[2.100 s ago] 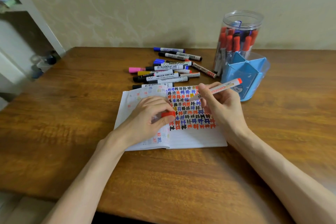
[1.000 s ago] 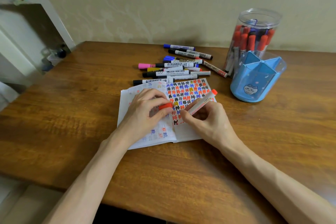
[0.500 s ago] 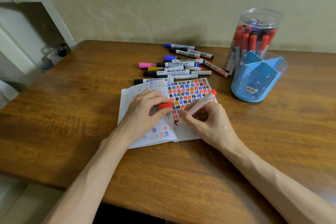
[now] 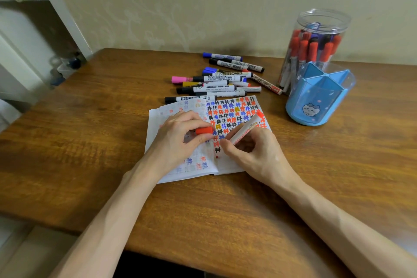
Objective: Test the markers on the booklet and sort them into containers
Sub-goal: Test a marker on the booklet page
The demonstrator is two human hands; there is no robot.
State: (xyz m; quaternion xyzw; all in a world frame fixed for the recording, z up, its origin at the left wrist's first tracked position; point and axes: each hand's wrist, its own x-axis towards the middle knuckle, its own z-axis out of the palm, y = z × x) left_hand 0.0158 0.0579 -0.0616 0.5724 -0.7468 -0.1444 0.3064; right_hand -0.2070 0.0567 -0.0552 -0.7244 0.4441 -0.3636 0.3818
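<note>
Right hand (image 4: 255, 153) had dropped onto the booklet (image 4: 230, 166), fingers curled round the red marker (image 4: 244, 130); left hand (image 4: 178, 140) pinched its cap (image 4: 204, 130). Marker over right page, axis slanted: nib end down-left toward spine, tail up-right. Jar (image 4: 316, 47) part-filled; loose markers (image 4: 214, 84) apparently still untested.

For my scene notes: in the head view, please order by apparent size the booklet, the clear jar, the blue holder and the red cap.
1. booklet
2-3. clear jar and blue holder: they look alike; the jar stands farther back and is partly hidden, so not ranked
4. red cap
</note>
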